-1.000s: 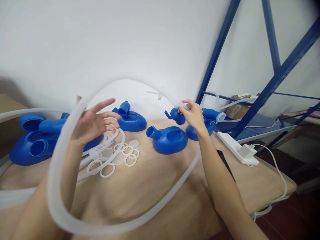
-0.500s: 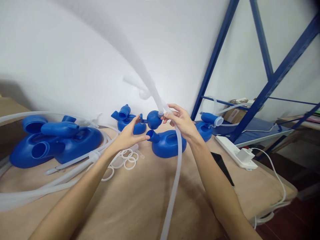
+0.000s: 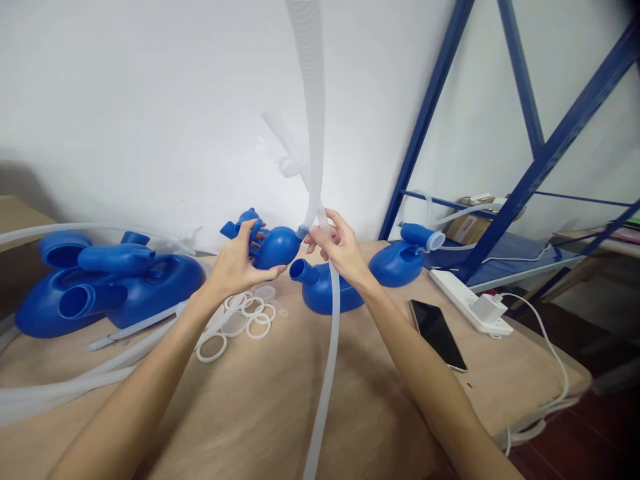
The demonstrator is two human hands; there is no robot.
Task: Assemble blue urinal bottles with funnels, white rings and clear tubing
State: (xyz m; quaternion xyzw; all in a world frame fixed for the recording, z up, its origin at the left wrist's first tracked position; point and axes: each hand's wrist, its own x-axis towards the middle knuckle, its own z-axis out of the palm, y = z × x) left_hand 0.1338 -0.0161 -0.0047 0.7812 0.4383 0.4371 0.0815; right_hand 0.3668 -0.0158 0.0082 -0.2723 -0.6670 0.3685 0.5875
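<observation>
My left hand (image 3: pixel 237 265) curls its fingers round the back of a blue bulb-shaped plastic spout piece (image 3: pixel 278 247), thumb stretched beneath it. The end of a translucent ribbed hose (image 3: pixel 315 120) meets the narrow nozzle of that piece. My right hand (image 3: pixel 341 245) pinches the hose there; its fingertips partly hide the joint. Translucent tubing (image 3: pixel 326 373) also passes through this hand and hangs down toward me. Below both hands lies a blue bottle (image 3: pixel 325 297) with an open angled neck.
On the left are more blue bottles (image 3: pixel 165 283) and white hoses (image 3: pixel 115 363). White rings (image 3: pixel 259 327) lie at mid-table. A phone (image 3: pixel 437 333), a power strip (image 3: pixel 470 300) and another blue bottle (image 3: pixel 397 263) lie right, beside a blue metal rack (image 3: pixel 430 120).
Both hands have moved left with the spout piece, and my left fingers have closed further round it. The raised hose has swung from slanting left to nearly upright.
</observation>
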